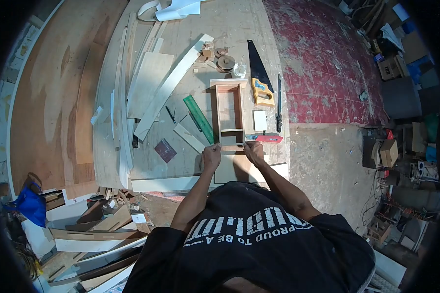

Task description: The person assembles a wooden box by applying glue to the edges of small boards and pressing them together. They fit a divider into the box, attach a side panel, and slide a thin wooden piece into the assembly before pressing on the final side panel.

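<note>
Left hand (211,157): fingers curled together, clamped on the left end of a reddish-brown wood strip (232,148). Right hand (253,152): likewise closed, thumb side inward, on the strip's right end; exact fingertip placement too small to tell. Wood strip: short, narrow, lay crosswise at the near end of the box; whether it was fastened could not be told.

Wooden box (217,115): one, long and narrow, pale-edged, open-topped, placed on the worktable (151,168) straight ahead of the person. A crosswise divider (231,130) marked off a small near compartment from a longer far one; inner right wall reddish. Far end: wider pale crosspiece (228,81), overhanging both sides.
</note>
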A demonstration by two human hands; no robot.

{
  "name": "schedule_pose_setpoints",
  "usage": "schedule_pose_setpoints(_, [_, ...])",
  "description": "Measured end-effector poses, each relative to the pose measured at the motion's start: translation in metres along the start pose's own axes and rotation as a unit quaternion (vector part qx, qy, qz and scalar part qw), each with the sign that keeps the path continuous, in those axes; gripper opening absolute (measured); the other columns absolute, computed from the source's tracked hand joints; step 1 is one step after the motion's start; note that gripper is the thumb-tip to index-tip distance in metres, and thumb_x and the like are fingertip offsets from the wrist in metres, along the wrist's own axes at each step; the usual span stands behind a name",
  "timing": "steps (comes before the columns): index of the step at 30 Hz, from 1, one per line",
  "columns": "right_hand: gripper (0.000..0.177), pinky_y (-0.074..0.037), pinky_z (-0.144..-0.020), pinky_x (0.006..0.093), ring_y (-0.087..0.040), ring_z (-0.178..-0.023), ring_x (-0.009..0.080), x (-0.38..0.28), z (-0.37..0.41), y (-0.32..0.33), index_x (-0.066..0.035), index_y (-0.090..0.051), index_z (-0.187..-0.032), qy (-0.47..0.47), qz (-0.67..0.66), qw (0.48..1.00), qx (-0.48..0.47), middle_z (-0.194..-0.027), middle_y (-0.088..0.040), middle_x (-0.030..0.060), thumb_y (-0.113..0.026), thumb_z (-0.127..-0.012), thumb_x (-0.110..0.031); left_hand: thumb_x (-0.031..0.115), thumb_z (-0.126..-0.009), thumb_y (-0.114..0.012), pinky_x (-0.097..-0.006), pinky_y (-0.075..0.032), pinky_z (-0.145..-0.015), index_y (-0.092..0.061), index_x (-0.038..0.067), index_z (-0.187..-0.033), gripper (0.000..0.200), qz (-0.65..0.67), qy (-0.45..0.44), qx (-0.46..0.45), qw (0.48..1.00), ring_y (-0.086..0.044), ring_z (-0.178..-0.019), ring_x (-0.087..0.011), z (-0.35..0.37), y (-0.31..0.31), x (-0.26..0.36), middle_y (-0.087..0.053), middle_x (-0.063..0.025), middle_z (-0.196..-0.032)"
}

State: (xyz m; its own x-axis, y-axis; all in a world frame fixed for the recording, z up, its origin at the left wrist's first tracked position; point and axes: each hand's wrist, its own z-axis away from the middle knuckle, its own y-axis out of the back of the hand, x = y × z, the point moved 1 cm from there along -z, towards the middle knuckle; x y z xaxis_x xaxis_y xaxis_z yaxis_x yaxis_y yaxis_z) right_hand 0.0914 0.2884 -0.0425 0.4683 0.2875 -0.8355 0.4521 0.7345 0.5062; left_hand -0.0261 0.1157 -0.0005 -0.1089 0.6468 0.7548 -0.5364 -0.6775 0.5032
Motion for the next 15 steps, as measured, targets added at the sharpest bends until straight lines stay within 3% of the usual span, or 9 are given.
schedule_pose_setpoints(3, [0.032, -0.039, -0.049, 0.0299, -0.05, -0.055, 0.0098, -0.007, 0.001, 0.005, 0.006, -0.068, -0.085, -0.008, -0.009, 1.0, -0.021, -0.062, -0.058, 0.0054, -0.056, -0.091, -0.022, 0.028, -0.091, -0.061, -0.0363, -0.052, -0.081, -0.069, 0.001, -0.108, 0.033, 0.024, -0.017, 0.017, 0.999, -0.068, -0.094, -0.0344, 0.002, -0.001, -0.001, -0.068, -0.0244, -0.098])
schedule_pose_setpoints(5, [0.031, -0.04, -0.05, 0.0306, -0.052, -0.057, 0.0108, -0.01, -0.001, 0.009, 0.006, -0.068, -0.086, -0.014, -0.01, 0.999, -0.033, -0.063, -0.06, 0.0068, -0.056, -0.09, -0.022, 0.027, -0.091, -0.061, -0.0362, -0.052, -0.082, -0.068, 0.0, -0.11, 0.034, 0.029, -0.015, 0.0, 0.999, -0.068, -0.096, -0.0343, -0.001, 0.002, -0.002, -0.068, -0.025, -0.1])
schedule_pose_setpoints(8, [0.032, -0.048, -0.057, 0.033, -0.063, -0.066, 0.018, -0.013, -0.003, 0.012, 0.006, -0.068, -0.094, -0.026, 0.03, 0.997, -0.061, -0.075, -0.067, 0.0146, -0.056, -0.089, -0.023, 0.027, -0.09, -0.062, -0.0365, -0.051, -0.085, -0.064, -0.002, -0.116, 0.039, 0.065, -0.036, -0.03, 0.997, -0.067, -0.099, -0.0345, -0.006, 0.001, -0.014, -0.066, -0.0263, -0.107])
schedule_pose_setpoints(10, [0.036, -0.054, -0.067, 0.0369, -0.069, -0.079, 0.0272, -0.015, 0.0, 0.011, 0.005, -0.064, -0.11, 0.006, 0.087, 0.996, 0.017, -0.092, -0.07, 0.0219, -0.058, -0.088, -0.022, 0.027, -0.09, -0.063, -0.0368, -0.051, -0.087, -0.061, -0.004, -0.12, 0.043, 0.095, -0.06, -0.042, 0.993, -0.066, -0.101, -0.0348, -0.007, -0.001, -0.019, -0.064, -0.027, -0.112])
schedule_pose_setpoints(14, [0.044, -0.056, -0.074, 0.0388, -0.07, -0.086, 0.0316, -0.019, -0.004, 0.013, 0.004, -0.057, -0.123, -0.009, 0.042, 0.999, 0.0, -0.102, -0.069, 0.0243, -0.061, -0.086, -0.021, 0.026, -0.086, -0.067, -0.0396, -0.049, -0.092, -0.053, -0.006, -0.129, 0.056, 0.005, -0.103, -0.042, 0.994, -0.063, -0.104, -0.0374, -0.006, 0.003, -0.01, -0.062, -0.0273, -0.116])
schedule_pose_setpoints(15, [0.045, -0.056, -0.072, 0.0392, -0.07, -0.085, 0.0318, -0.019, -0.007, 0.014, 0.003, -0.056, -0.125, 0.029, 0.056, 0.998, 0.016, -0.102, -0.068, 0.0249, -0.061, -0.087, -0.02, 0.026, -0.084, -0.069, -0.0411, -0.048, -0.093, -0.05, -0.005, -0.131, 0.06, -0.038, -0.106, -0.047, 0.993, -0.063, -0.105, -0.0384, -0.006, 0.005, -0.007, -0.062, -0.0271, -0.116])
